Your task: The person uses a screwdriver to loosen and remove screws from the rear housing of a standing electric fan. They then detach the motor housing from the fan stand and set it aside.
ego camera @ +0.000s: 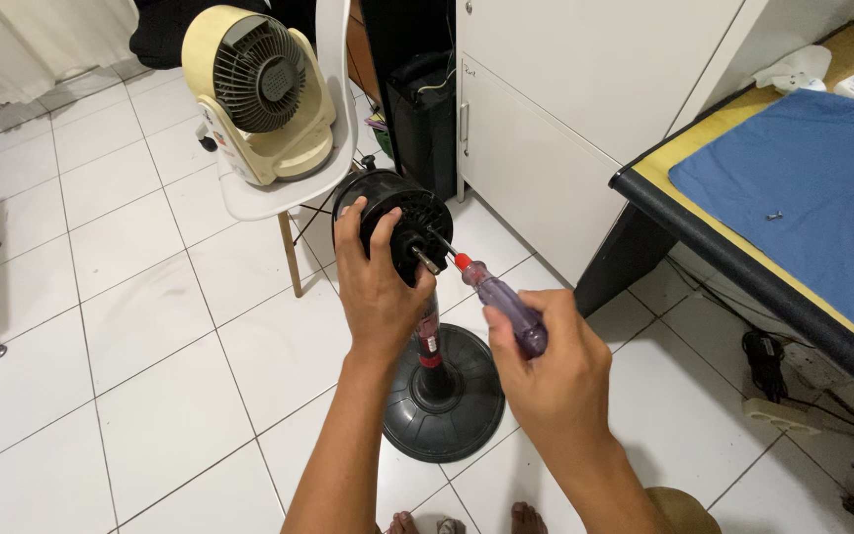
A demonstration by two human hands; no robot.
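Observation:
A black fan motor housing (402, 203) sits atop a stand with a round black base (457, 400) on the white tiled floor. My left hand (376, 287) grips the motor housing from the near side, fingers wrapped over its left rim. My right hand (546, 361) holds a screwdriver (496, 297) with a translucent purple handle and red collar. Its metal tip touches the front face of the motor, beside the bare shaft.
A cream-coloured box fan (259, 94) rests on a white chair (279, 198) behind the stand. White cabinets (546, 129) stand at the right. A desk with a blue cloth (812, 198) carries a small screw (774, 215) and a remote. Cables and a power strip (783, 415) lie under it.

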